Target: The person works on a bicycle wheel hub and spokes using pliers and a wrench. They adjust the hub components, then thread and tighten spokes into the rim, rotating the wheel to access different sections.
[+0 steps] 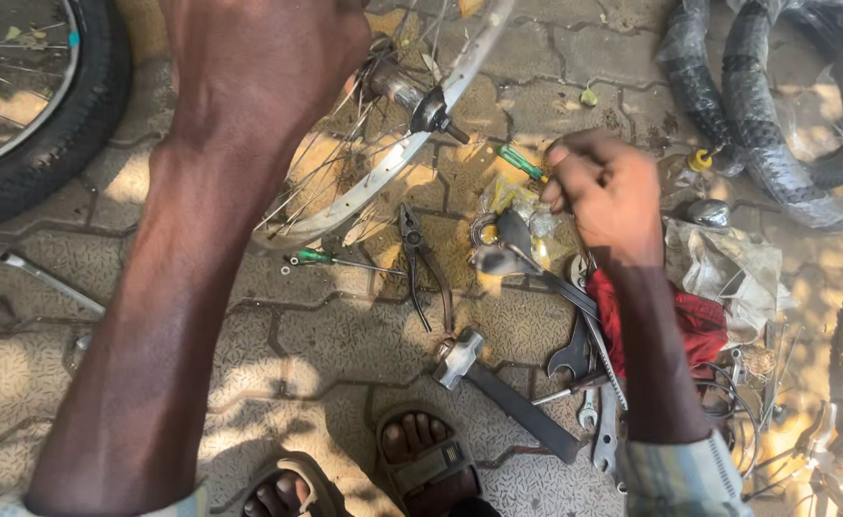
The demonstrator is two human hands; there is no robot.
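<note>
My left hand [268, 48] is far up at the top of the view, closed over the bare wheel rim [383, 172] near its hub [397, 84], holding it tilted off the ground. How the fingers wrap I cannot tell; only the back of the hand shows.

My right hand [603, 191] is curled, fingertips pinched down into the tool pile to the right. It touches or nearly touches a green-handled screwdriver [520, 161]; whether it has a firm hold on it I cannot tell.

Just near of that hand: a crumpled plastic bag [527, 215], a dark metal tyre lever [517, 239], spanners [594, 383] on a red cloth [699, 321]. Pliers [419, 263] lie open on the paving [345, 335], a second green screwdriver [325, 258] under the rim's edge, a hammer [498, 388] near my sandalled feet [431, 464]. Tyres [775, 124] far right, a full wheel [29, 105] far left.

To do this well, I judge: keep the rim steady with the left so the spokes don't snag, and pick by the handle rather than rummaging blind among sharp ends.
</note>
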